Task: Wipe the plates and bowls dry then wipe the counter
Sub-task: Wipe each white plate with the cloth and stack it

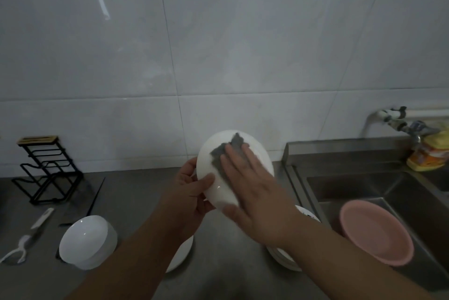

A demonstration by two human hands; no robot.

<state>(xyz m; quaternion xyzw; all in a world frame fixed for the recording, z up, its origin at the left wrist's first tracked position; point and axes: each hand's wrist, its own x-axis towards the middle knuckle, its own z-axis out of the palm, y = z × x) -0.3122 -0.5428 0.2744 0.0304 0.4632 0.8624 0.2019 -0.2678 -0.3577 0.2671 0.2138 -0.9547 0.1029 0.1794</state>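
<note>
Hands [252, 192] wipe plate [218, 192]; bowls [85, 241] left.

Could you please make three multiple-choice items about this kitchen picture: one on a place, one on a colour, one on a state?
1. Where does the pink basin lie?
A. in the sink
B. on the rack
C. on the wall

2. What colour is the cloth?
A. red
B. grey
C. green

3. How is the right hand?
A. hanging idle
B. flat, pressing the cloth on the plate
C. gripping a knife

Key: 1 A, the pink basin lies inside the sink. 2 B, the cloth is grey. 3 B, the right hand lies flat on the cloth against the plate, which the left hand holds.
</note>
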